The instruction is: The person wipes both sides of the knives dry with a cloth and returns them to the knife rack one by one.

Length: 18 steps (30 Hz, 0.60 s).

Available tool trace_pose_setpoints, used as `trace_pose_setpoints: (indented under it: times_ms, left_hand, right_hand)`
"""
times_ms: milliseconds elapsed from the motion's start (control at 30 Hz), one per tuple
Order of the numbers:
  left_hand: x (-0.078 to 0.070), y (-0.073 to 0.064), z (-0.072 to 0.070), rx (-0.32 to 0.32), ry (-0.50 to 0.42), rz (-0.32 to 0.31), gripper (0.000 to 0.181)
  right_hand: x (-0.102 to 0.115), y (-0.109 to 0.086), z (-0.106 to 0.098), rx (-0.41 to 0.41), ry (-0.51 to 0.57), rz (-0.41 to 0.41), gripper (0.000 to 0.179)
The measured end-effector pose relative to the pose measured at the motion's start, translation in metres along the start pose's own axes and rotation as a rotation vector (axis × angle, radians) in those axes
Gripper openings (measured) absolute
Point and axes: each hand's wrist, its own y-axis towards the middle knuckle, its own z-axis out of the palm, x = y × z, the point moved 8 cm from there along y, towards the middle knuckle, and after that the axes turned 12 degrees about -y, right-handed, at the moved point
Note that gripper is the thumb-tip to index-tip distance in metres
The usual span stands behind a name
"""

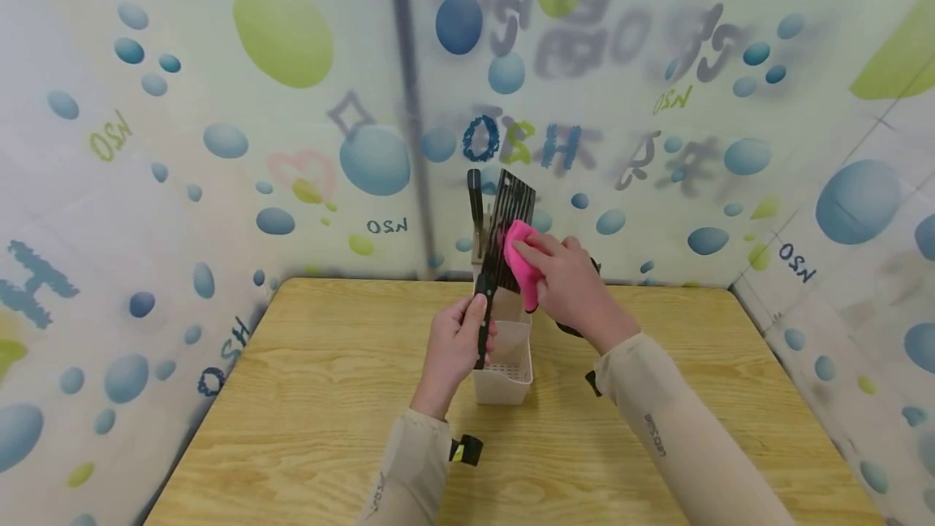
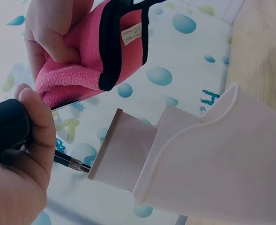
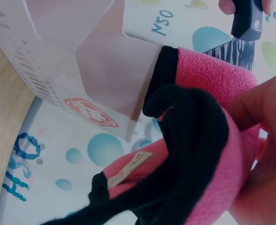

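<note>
My left hand (image 1: 453,343) grips the black handle of a wide cleaver (image 1: 517,195), whose blade points up and bears dark stripes. Against the blade's right side, my right hand (image 1: 577,282) holds a folded pink cloth (image 1: 520,254). In the right wrist view the cloth (image 3: 217,70) shows black edging and a small label, and it covers part of the striped blade. Just behind and below the cleaver stands a pale plastic holder (image 1: 500,390) with stepped compartments. A second black-handled utensil (image 1: 476,195) stands upright at the holder's back; its lower end is hidden.
The holder rests on a light wood table (image 1: 351,364) near its far edge. Behind and on both sides hang pale wall sheets (image 1: 621,120) printed with blue and green dots and letters. Black camera straps (image 1: 467,450) sit at the wrists.
</note>
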Motion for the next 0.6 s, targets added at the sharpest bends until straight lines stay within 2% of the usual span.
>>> trace_pose_setpoints:
  times_ms: [200,600]
  left_hand:
    - [0.0,0.0,-0.003,-0.024,0.005,-0.002,0.043]
    - [0.003,0.001,-0.006,-0.036,-0.016,-0.021,0.043]
  right_hand:
    - [0.007,-0.007,0.003,-0.043,-0.012,-0.028,0.053]
    - [0.016,-0.018,0.007,-0.057,-0.008,-0.04,0.052]
